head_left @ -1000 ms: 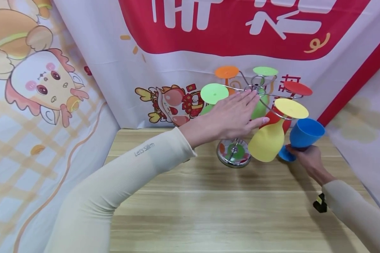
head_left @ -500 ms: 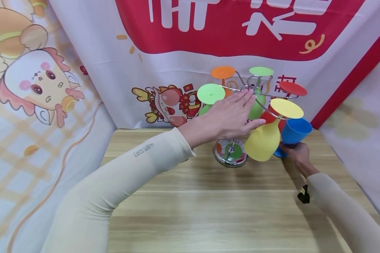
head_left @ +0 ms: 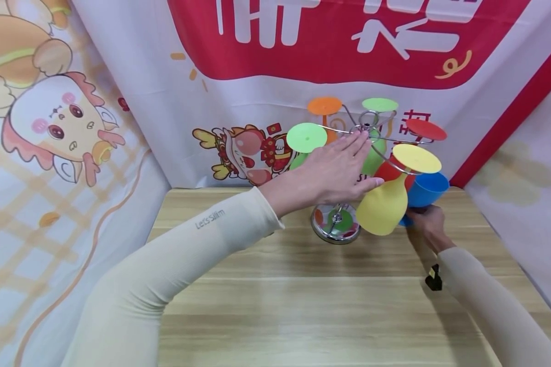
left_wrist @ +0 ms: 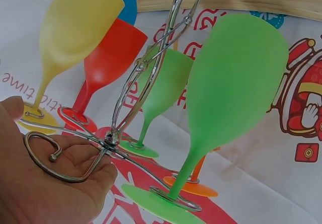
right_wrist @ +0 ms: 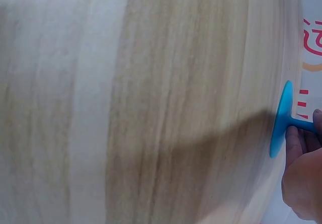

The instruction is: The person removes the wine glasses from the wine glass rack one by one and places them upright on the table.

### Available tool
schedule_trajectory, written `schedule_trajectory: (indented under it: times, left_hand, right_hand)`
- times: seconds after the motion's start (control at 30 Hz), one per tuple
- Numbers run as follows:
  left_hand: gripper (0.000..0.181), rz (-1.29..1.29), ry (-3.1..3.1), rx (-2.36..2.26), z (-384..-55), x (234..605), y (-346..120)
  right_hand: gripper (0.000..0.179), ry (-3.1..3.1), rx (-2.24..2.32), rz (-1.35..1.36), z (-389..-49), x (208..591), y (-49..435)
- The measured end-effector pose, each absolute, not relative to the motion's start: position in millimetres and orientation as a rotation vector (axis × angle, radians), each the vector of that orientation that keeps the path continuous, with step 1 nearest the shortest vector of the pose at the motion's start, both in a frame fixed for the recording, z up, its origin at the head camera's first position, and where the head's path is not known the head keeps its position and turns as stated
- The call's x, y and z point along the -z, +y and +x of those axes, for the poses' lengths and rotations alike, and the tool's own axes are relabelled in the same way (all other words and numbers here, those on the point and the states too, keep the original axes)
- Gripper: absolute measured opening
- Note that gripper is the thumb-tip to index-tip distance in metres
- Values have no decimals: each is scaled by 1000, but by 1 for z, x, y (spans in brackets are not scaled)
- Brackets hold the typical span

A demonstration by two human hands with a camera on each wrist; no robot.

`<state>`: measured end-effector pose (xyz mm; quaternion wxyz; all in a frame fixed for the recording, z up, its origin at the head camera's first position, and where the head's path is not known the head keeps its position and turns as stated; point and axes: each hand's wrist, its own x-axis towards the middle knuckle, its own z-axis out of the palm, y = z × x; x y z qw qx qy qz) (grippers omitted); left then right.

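A chrome wire goblet rack (head_left: 336,235) stands on the wooden table with plastic goblets hanging upside down from its arms. Among them are a yellow goblet (head_left: 383,205), a red goblet (left_wrist: 114,53), a green goblet (left_wrist: 236,78) and an orange goblet (head_left: 325,106). My left hand (head_left: 337,171) lies flat over the rack's top, fingers extended; in the left wrist view its palm faces the curled wire. At the rack's right, my right hand (head_left: 429,224) pinches the stem of an upright blue goblet (head_left: 426,189), whose round foot shows in the right wrist view. The yellow goblet partly hides it.
Behind the rack hangs a white cloth (head_left: 243,97) with red print, close to the table's back edge. Patterned fabric (head_left: 64,204) walls off the left side and white cloth (head_left: 523,204) the right. The wooden table (head_left: 294,306) stretches out in front.
My right hand has moved left with the blue goblet, bringing it close beside the rack and partly behind the yellow goblet. My left hand keeps its place on the rack's top.
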<state>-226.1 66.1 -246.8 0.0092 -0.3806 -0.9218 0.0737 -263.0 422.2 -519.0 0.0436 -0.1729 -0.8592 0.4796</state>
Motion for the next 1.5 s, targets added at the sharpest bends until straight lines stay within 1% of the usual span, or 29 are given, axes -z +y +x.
schedule_trajectory:
  times: [0.13, 0.53, 0.67, 0.73, 0.97, 1.13, 1.27, 1.37, 1.5]
  left_hand:
    - [92, -1198, -2869, -228, -226, 247, 66]
    - [91, -1217, -2835, -260, -226, 248, 63]
    - [91, -1216, -2828, -257, -227, 249, 62]
    - [92, -1217, -2831, -261, -226, 249, 62]
    - [91, -1215, -2834, -281, -225, 249, 63]
    - [90, -1212, -2824, -298, -225, 249, 64]
    - [92, -1211, -2827, -302, -225, 249, 64]
    - [93, -1212, -2827, -301, -225, 249, 64]
    - [93, -1211, -2826, -308, -225, 249, 64]
  right_hand:
    - [75, -2640, -1465, -510, -263, 517, 423]
    - [97, -2719, -1579, -336, -251, 504, 427]
    - [99, -2750, -1580, -311, -245, 499, 434]
    - [99, -2778, -1550, -305, -240, 497, 440]
    - [112, -2862, -1492, -243, -214, 479, 458]
    - [108, -2882, -1382, -191, -198, 458, 472]
    - [103, -2840, -1271, -173, -191, 434, 479]
    - [100, -2779, -1179, -160, -188, 413, 476]
    - [90, -2647, -1032, -124, -184, 386, 460]
